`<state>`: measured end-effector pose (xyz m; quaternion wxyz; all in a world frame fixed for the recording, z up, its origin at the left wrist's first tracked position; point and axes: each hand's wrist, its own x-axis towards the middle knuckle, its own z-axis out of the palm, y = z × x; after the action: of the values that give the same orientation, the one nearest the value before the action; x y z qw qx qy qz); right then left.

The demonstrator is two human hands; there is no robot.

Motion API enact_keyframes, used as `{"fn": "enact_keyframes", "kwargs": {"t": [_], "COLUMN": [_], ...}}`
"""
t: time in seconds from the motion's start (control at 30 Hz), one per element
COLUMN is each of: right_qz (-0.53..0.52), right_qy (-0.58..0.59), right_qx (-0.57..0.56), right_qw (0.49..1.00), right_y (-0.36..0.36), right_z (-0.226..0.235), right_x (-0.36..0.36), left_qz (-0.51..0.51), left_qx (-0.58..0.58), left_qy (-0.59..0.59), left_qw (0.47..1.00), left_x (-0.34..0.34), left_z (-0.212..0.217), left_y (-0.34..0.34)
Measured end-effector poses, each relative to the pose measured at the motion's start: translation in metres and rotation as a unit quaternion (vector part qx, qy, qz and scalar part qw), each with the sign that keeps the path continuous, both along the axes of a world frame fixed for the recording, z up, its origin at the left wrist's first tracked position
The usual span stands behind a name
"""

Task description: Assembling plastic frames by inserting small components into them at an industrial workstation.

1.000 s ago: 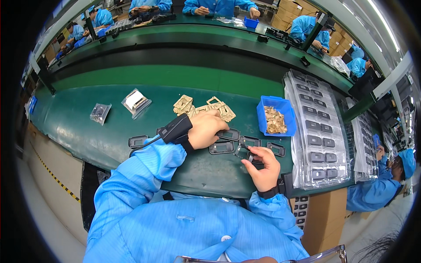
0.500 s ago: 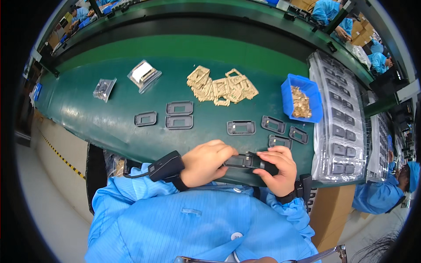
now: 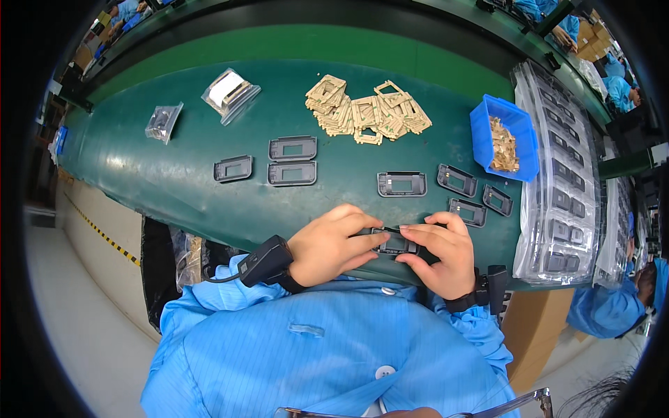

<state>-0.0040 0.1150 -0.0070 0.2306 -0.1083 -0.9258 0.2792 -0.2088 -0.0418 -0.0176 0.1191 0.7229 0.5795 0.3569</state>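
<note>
Close to the table's near edge, a dark grey plastic housing (image 3: 396, 243) with a window opening lies between my two hands. My left hand (image 3: 333, 244) grips its left end, fingers resting on the upper edge. On the other end, my right hand (image 3: 443, 255) closes with the thumb below and fingertips on top. Fingers partly hide the housing. Just beyond, a similar grey housing (image 3: 402, 184) lies face up, with three more to its right, among them an angled housing (image 3: 457, 180). Farther left sit three others, including a single housing (image 3: 233, 168).
A pile of tan adhesive frames (image 3: 369, 111) lies at the back middle. To the right stand a blue bin (image 3: 483, 132) of tan scraps and plastic-wrapped trays (image 3: 557, 181) of dark parts. Two clear bags, a larger bag (image 3: 230, 96) and a smaller bag (image 3: 164, 122), lie back left.
My right hand has come closer to the left hand, and its fingers now press onto the housing's right end. The view has shifted slightly, so the table things appear moved.
</note>
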Motion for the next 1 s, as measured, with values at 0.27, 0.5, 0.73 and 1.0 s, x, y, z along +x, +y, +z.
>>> {"fn": "enact_keyframes", "kwargs": {"t": [0.27,0.5,0.73,1.0], "right_qz": [0.007,0.007,0.020,-0.121], "right_qy": [-0.026,-0.023,-0.016,0.028], "right_qx": [-0.022,-0.010,-0.013,-0.077], "right_qw": [0.999,1.000,1.000,0.989], "right_y": [0.002,0.002,0.004,-0.009], "right_z": [0.003,0.001,-0.001,-0.011], "right_x": [0.001,0.003,0.000,0.008], "left_qz": [-0.007,-0.071,-0.141,-0.074], "left_qx": [-0.001,-0.008,-0.015,0.040], "left_qy": [0.132,0.104,0.119,0.167], "left_qw": [0.991,0.992,0.983,0.982], "left_x": [0.002,-0.019,-0.020,0.021], "left_z": [0.000,0.002,0.011,0.012], "left_y": [0.001,0.008,0.020,0.015]}}
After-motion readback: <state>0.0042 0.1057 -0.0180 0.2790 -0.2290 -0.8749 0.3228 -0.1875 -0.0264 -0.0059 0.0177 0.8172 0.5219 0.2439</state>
